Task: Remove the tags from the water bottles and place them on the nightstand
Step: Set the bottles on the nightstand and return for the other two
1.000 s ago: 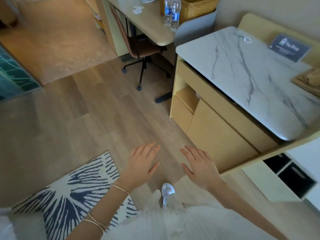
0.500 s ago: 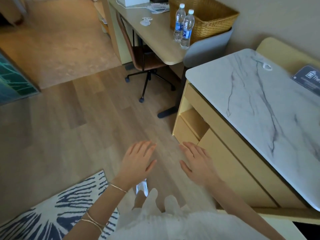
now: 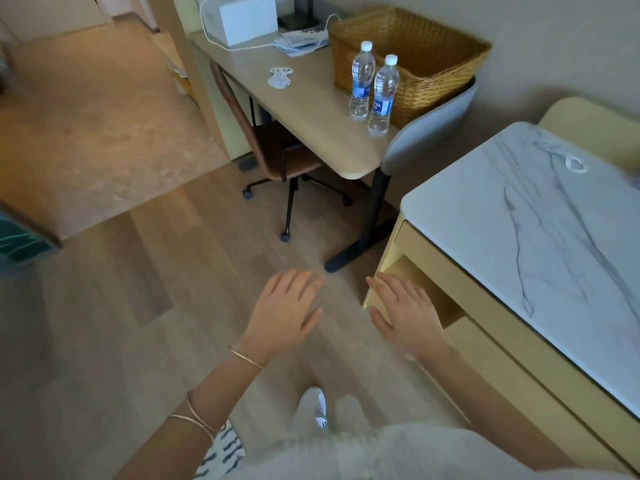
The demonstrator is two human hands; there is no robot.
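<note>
Two clear water bottles with white caps and blue labels stand side by side on a light wooden desk (image 3: 311, 119): the left bottle (image 3: 361, 81) and the right bottle (image 3: 382, 97). White tags (image 3: 280, 77) lie flat on the desk to their left. Another small white tag (image 3: 575, 164) lies on the marble-topped cabinet (image 3: 519, 244) at the right. My left hand (image 3: 284, 313) and my right hand (image 3: 405, 313) hover over the floor, well short of the desk, both empty with fingers spread.
A wicker basket (image 3: 415, 57) stands behind the bottles. A white box (image 3: 242, 19) with a cable and some papers sit at the desk's far end. A brown swivel chair (image 3: 277, 161) is tucked under the desk, and a grey chair back (image 3: 429, 133) leans by its near corner.
The view has moved forward across the floor toward the desk; the bottles and basket now look larger and nearer. The patterned rug has slipped behind. Both hands stay empty and spread.
</note>
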